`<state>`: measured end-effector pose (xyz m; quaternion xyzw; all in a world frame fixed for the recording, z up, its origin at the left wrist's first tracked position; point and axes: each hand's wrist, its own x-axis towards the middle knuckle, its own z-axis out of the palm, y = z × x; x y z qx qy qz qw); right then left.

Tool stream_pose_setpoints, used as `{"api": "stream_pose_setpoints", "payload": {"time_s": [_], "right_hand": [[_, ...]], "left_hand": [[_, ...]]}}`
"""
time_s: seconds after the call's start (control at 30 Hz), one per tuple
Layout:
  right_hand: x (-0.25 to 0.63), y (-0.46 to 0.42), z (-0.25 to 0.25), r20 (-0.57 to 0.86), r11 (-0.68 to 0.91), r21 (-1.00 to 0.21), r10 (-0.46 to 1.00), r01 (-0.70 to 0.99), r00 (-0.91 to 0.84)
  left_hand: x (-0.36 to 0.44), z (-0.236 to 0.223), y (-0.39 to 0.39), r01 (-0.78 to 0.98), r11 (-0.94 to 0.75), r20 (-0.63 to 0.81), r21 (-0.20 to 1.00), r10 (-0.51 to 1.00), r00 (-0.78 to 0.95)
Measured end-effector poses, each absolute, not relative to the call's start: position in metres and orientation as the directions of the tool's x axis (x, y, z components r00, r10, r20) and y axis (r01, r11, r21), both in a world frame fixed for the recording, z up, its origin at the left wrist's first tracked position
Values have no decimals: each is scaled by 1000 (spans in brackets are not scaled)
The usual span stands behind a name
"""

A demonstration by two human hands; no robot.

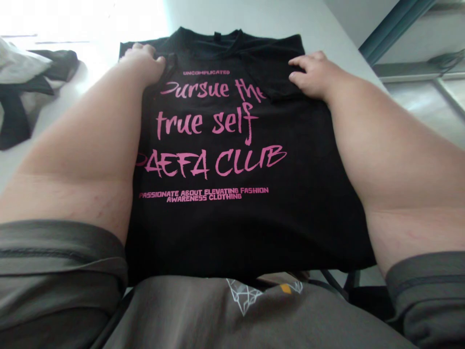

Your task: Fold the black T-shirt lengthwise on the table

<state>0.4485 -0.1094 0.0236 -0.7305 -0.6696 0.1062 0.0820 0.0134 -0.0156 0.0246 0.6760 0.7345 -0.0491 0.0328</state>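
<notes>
A black T-shirt [210, 228] with pink lettering lies spread face up, its collar away from me and its hem toward my body. The sleeves are folded inward over the front, covering the ends of some letters. My left hand [144, 62] rests on the sleeve fold at the shirt's upper left, thumb apart from the fingers; the fingers are foreshortened. On the opposite side, my right hand [310, 75] touches the edge of the other folded sleeve, its fingers stretched out and spread. Neither hand appears to grip the cloth.
A white table [283, 17] lies under the shirt. Black and white cloth [39, 77] lies at the far left. A blue-grey bar [395, 29] and a ledge with a dark wire [450, 60] stand beyond the table's right edge.
</notes>
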Motion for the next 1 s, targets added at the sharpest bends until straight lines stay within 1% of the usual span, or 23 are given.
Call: {"api": "stream_pose_setpoints", "payload": {"time_s": [0.1,0.2,0.3,0.4,0.43,0.5,0.63,0.73,0.83,1.0], "right_hand": [[452,-108,21,-33,-74,-264,997,962,68],[456,-105,17,-20,-54,-286,999,957,51],[462,-100,13,-24,-39,-301,999,953,33],[467,-95,9,-33,-28,-319,999,947,19],[468,-93,8,-32,-28,-328,999,944,18],[469,-91,7,-27,-27,-339,999,941,19],[468,-92,7,-25,-16,-328,1000,944,9],[467,-92,6,-14,-12,-321,1000,947,8],[467,-90,3,17,9,-335,1000,942,-4],[466,-90,2,23,14,-361,1000,933,-6]], "left_hand": [[16,25,-19,997,75,-98,18,993,-73],[20,27,-23,996,88,-79,9,993,-87],[15,29,-21,980,199,-63,-10,978,-199],[-4,28,-14,944,329,-127,14,937,-325],[-12,27,-11,935,355,-155,18,924,-349],[-24,26,-7,921,390,-168,13,908,-383],[-26,26,-9,924,383,-93,-6,920,-382],[-15,30,-17,929,367,8,51,930,-368],[-9,37,-24,919,382,73,101,918,-390],[-12,43,-31,909,402,81,111,908,-412]]}}
